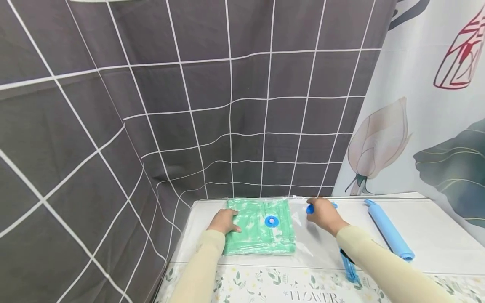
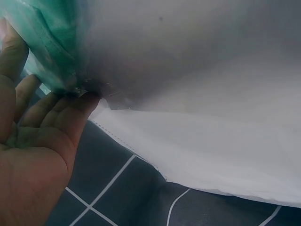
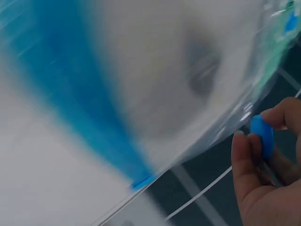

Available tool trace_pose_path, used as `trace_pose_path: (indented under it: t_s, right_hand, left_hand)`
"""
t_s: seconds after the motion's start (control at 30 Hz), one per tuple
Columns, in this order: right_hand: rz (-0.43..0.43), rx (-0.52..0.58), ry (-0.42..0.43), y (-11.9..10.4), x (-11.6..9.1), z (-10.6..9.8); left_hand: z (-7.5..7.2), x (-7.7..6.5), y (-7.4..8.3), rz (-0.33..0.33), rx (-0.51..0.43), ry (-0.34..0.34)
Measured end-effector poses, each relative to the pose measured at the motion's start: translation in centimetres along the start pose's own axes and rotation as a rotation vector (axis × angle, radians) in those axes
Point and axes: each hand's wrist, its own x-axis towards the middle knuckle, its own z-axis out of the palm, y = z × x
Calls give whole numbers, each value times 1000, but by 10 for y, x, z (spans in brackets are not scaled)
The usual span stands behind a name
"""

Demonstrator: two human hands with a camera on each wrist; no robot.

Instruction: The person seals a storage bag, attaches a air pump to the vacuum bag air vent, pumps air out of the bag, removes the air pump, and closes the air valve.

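Observation:
A clear plastic storage bag [image 1: 254, 240] lies flat with folded green material inside and a round blue valve [image 1: 271, 221] on top. At its left edge my left hand [image 1: 224, 221] rests with fingers fairly straight, touching the plastic; the left wrist view shows its fingertips [image 2: 91, 99] right at the green side. My right hand [image 1: 325, 215] is over the bag's clear, unfilled right part. It pinches a small blue plastic piece [image 3: 263, 135] between thumb and fingers, close to the clear film's edge. My hand hides part of this piece in the head view.
A light-blue rolled item [image 1: 390, 231] lies on the white table to the right. Partly under my right forearm is a blue bundle [image 1: 351, 269]. A flower-printed cloth [image 1: 265, 280] runs along the front. Dark gridded fabric [image 1: 250, 113] hangs behind and at the left.

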Motion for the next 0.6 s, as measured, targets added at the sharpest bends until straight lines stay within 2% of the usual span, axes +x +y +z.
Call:
trace_pose_path:
  t_s: [0.07, 0.2, 0.23, 0.27, 0.33, 0.47, 0.5, 0.6]
  right_hand:
    - [-45, 24, 8, -17, 8, 7]
    - [-155, 34, 15, -44, 24, 23]
    - [-188, 26, 14, -47, 29, 29]
    - [-232, 4, 29, -45, 35, 41]
    - [-298, -39, 29, -38, 48, 64]
    - [-403, -122, 37, -13, 74, 119]
    - [-405, -130, 20, -12, 77, 126]
    - [-442, -153, 38, -20, 75, 129]
  left_hand:
    - [4, 5, -4, 11, 18, 6]
    - [-9, -3, 8, 1, 9, -9]
    - [-9, -2, 6, 8, 16, -6]
    - [-11, -4, 8, 5, 9, -13]
    - [-6, 0, 3, 32, 44, -6]
    - [7, 11, -9, 38, 60, -15]
    - [11, 15, -13, 36, 67, -17]
    - [14, 17, -15, 25, 78, -10]
